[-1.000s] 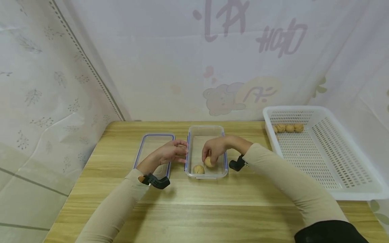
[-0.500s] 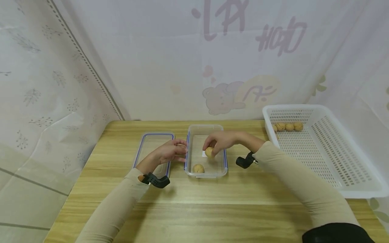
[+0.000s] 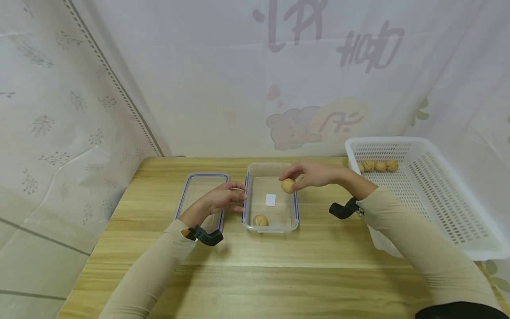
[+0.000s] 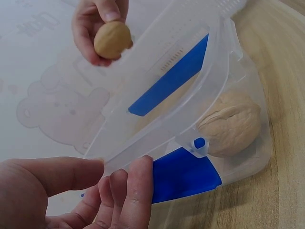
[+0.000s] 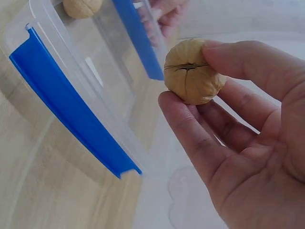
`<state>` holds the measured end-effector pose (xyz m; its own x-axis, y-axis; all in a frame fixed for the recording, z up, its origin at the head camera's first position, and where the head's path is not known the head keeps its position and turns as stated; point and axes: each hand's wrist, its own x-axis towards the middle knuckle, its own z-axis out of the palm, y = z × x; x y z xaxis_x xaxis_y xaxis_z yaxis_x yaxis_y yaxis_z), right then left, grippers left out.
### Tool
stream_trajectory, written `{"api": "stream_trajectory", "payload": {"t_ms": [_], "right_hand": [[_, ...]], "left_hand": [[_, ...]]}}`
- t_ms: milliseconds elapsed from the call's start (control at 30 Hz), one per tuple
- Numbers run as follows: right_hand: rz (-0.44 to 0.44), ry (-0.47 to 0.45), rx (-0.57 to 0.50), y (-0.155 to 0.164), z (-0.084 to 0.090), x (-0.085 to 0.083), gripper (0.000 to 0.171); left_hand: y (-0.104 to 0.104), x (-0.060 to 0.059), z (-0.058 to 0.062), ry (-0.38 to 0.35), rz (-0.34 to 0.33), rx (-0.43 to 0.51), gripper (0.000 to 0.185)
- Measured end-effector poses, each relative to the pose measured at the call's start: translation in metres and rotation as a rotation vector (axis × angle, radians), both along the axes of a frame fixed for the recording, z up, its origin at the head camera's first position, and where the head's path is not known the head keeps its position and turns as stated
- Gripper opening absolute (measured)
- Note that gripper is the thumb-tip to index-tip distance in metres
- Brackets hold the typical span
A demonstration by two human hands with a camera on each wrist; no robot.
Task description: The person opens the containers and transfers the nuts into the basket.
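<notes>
A clear plastic box [image 3: 271, 170] with blue side strips stands on the table. My left hand [image 3: 225, 198] is at its left wall, the thumb and fingertips right at the rim and the blue strip [image 4: 186, 174]. Between thumb and fingers my right hand [image 3: 314, 173] pinches a walnut [image 5: 190, 71], held up over the box's right rim toward the far end. Another walnut [image 3: 260, 220] lies inside the box at the near left corner. A small white square [image 3: 270, 200] shows on the box's floor.
To the left of the box lies a clear lid [image 3: 205, 182] with a blue seal, partly behind my left hand. A white perforated basket [image 3: 430, 195] at the right holds several walnuts [image 3: 380, 165] in its far left corner. A printed curtain hangs behind the table.
My right hand has lifted the walnut from near the box's floor and carried it up, away and rightward to the right rim. The white square is now uncovered. My left hand has stayed put.
</notes>
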<state>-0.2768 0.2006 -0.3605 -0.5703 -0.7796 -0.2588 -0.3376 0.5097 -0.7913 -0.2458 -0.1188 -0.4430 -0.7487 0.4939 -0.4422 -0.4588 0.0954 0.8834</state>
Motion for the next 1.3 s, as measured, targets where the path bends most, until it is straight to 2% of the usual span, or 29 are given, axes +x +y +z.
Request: {"api": "stream_trajectory", "payload": {"t_ms": [300,533,867,967,1100,1300], "right_hand": [[-0.125,0.011,-0.003,0.041,0.018,0.006,0.047],[-0.201,0.008,-0.029,0.079,0.025,0.016,0.046],[-0.308,0.062,0.006,0.127,0.035,0.027,0.044],[-0.332,0.083,0.031,0.141,0.037,0.03,0.044],[-0.383,0.159,0.094,0.16,0.037,0.031,0.043],[-0.456,0.231,0.146,0.187,0.028,0.025,0.043]], "left_hand": [[0.0,-0.002,-0.002,0.003,-0.003,0.004,0.037],[0.0,-0.001,-0.002,0.006,-0.004,-0.013,0.036],[-0.001,0.0,-0.002,0.008,-0.002,-0.006,0.039],[-0.001,0.001,-0.002,0.005,0.003,-0.005,0.039],[-0.001,0.001,-0.002,0.006,0.004,0.002,0.037],[-0.001,-0.001,-0.003,0.012,-0.001,0.007,0.035]]}}
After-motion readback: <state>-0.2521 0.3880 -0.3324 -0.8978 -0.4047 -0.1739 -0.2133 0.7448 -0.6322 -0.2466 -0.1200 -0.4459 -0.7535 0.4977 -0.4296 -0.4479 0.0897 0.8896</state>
